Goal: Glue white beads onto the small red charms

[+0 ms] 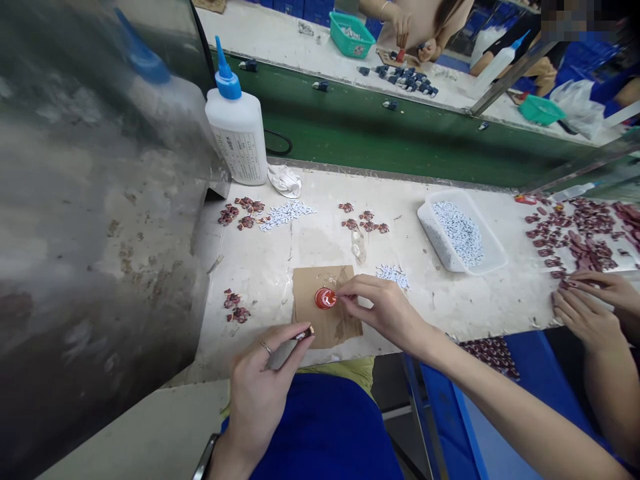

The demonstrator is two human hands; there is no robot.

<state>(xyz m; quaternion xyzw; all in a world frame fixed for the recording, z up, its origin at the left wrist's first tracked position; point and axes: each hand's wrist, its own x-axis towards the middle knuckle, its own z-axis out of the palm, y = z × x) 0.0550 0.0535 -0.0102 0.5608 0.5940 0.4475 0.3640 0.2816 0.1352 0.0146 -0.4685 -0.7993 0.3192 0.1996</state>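
Observation:
My left hand [265, 377] pinches a small dark brown piece [303, 333] with a pale end between thumb and fingers, just above the front left of a cardboard sheet [306, 283]. On that sheet stands a small round red cap [325, 299] with shiny, clear-looking liquid in it. My right hand [383, 310] reaches in from the right, its thumb and forefinger closed at the cap's right rim. Whatever is between those fingertips is too small to make out. Beyond the right hand lies a small heap of white-and-blue bits [393, 275].
A white glue bottle [239, 137] with a blue nozzle stands at the back left, beside a crumpled tissue [285, 181]. Brown pieces [367, 225] lie in clusters. A clear plastic tub [493, 257] holds many bits. Another person's hands [593, 307] work at the right.

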